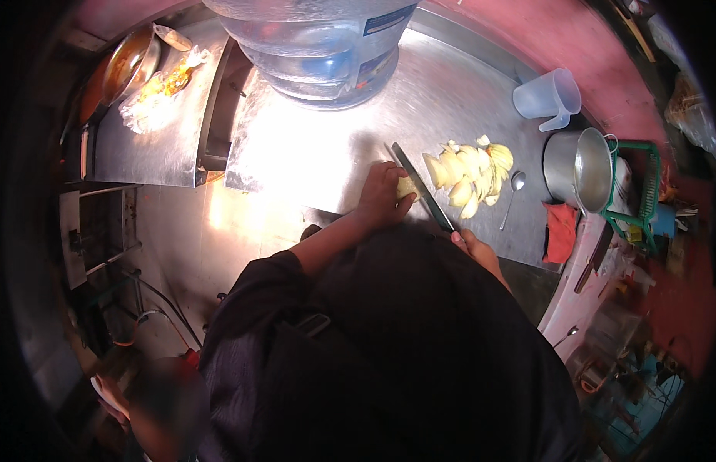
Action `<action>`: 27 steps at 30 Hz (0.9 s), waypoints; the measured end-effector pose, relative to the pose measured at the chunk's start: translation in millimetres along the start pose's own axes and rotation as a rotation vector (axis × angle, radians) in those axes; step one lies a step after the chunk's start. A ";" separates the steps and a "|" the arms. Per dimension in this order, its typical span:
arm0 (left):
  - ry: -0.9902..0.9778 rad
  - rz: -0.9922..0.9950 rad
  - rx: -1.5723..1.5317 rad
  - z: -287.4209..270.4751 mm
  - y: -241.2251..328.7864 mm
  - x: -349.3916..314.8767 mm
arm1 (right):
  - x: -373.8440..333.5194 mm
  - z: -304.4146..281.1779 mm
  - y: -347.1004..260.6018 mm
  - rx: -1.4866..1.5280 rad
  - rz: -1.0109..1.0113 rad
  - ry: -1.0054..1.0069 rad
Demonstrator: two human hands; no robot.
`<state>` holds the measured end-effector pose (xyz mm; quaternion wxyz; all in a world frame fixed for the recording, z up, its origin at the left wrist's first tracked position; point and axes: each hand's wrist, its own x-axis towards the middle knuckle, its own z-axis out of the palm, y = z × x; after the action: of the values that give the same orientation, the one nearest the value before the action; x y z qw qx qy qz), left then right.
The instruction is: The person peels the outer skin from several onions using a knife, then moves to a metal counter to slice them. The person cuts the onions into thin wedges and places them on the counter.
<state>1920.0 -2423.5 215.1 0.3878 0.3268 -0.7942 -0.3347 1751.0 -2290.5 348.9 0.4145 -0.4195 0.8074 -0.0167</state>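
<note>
My left hand (382, 192) presses a pale yellow peeled vegetable or fruit (406, 187) onto the metal table (358, 158); its exact kind cannot be made out. Closed around the handle of a long kitchen knife (421, 183) is my right hand (479, 252). The blade lies slantwise just right of the piece, its tip pointing away from me. Whether it touches the piece is unclear. Beyond the blade, on the right, a heap of pale yellow slices (472, 175) is spread on the metal.
A large clear water bottle (319, 58) stands at the back. On the right are a spoon (510, 202), plastic measuring jug (544, 96), metal pot (562, 168), red cloth (560, 235) and green basket (641, 185). A pan (131, 65) sits far left. Another person (154, 404) is at lower left.
</note>
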 end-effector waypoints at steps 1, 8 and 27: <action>0.007 0.018 -0.006 3.9 -3.2 -1.4 | -1.2 -0.8 -2.4 -0.022 0.002 0.008; 0.061 0.072 -0.047 18.4 -11.7 -8.0 | -7.6 -18.1 -29.6 -0.252 0.111 -0.092; 0.120 0.182 0.053 -35.7 24.4 82.7 | 25.2 -9.2 -38.7 -0.369 -0.001 0.013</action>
<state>1903.3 -2484.1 284.1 0.4548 0.2831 -0.8044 -0.2568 1762.7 -2336.0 352.9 0.3251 -0.4888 0.7993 0.1287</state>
